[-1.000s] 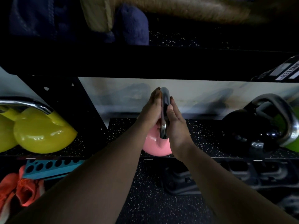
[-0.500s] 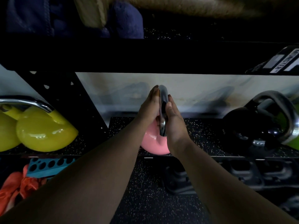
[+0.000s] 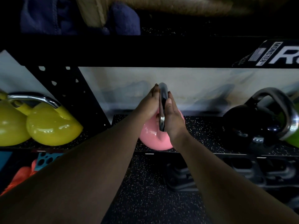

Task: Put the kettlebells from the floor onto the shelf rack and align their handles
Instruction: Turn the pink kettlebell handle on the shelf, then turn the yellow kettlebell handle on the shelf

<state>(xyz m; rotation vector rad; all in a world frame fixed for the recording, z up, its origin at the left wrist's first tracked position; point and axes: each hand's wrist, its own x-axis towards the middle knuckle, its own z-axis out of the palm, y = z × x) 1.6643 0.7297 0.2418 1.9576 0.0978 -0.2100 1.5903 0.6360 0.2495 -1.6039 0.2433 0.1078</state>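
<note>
A pink kettlebell (image 3: 151,139) with a steel handle (image 3: 162,109) sits at the front edge of the speckled black shelf (image 3: 202,133). Its handle is edge-on to me. My left hand (image 3: 148,104) presses flat against the handle's left side. My right hand (image 3: 174,118) presses on its right side, with fingers pointing up. To the right on the same shelf stands a black kettlebell (image 3: 249,125) with a steel handle, and a green one (image 3: 292,139) sits at the frame edge. Two yellow kettlebells (image 3: 51,126) rest in the left bay.
A black rack beam (image 3: 145,50) runs overhead, with blue and tan fabric above it. A perforated black upright (image 3: 68,88) divides the bays. Below are dark weights (image 3: 226,172), a blue perforated block (image 3: 47,159) and an orange cloth (image 3: 21,177). Speckled rubber floor lies underneath.
Both hands stay on the pink kettlebell's handle. The right hand's fingers have slid a little lower along it. The kettlebell has barely moved.
</note>
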